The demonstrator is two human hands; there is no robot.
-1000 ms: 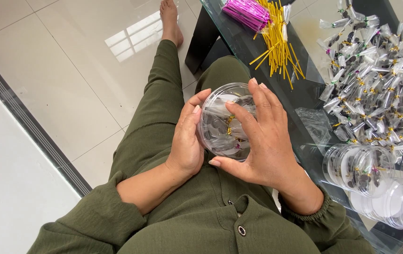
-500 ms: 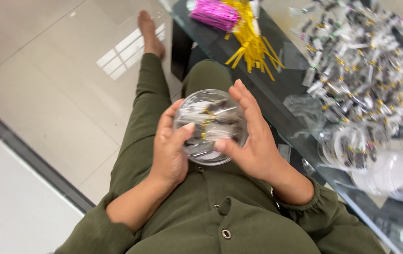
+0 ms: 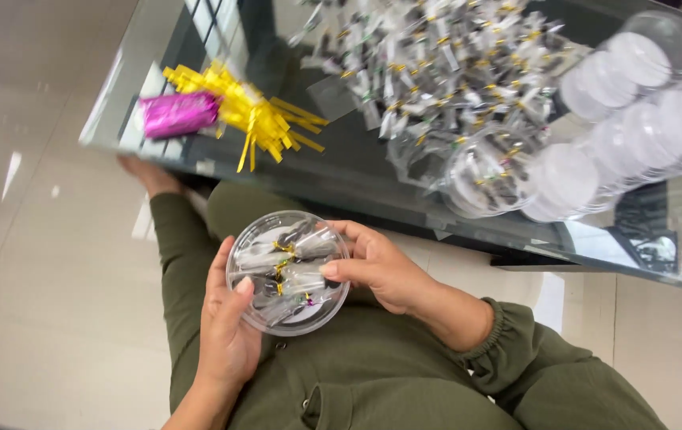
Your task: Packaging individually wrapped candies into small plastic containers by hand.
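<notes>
A round clear plastic container (image 3: 287,271) lies over my lap, filled with several small clear packets tied with gold twists. My left hand (image 3: 228,334) cups its lower left edge, thumb resting on the lid. My right hand (image 3: 381,267) grips its right side, thumb pressing on top. Both sleeves and my trousers are olive green.
A glass table (image 3: 373,179) stands just ahead of my knees. On it lie a pile of small tied packets (image 3: 444,64), yellow twist ties (image 3: 257,119), a magenta bundle (image 3: 177,113), another filled clear container (image 3: 488,171) and stacks of clear round lids (image 3: 635,103). Tiled floor spreads to the left.
The camera view has swung round, so the table now lies across the top. My right hand has shifted from covering the container to gripping its right side; both hands still hold it.
</notes>
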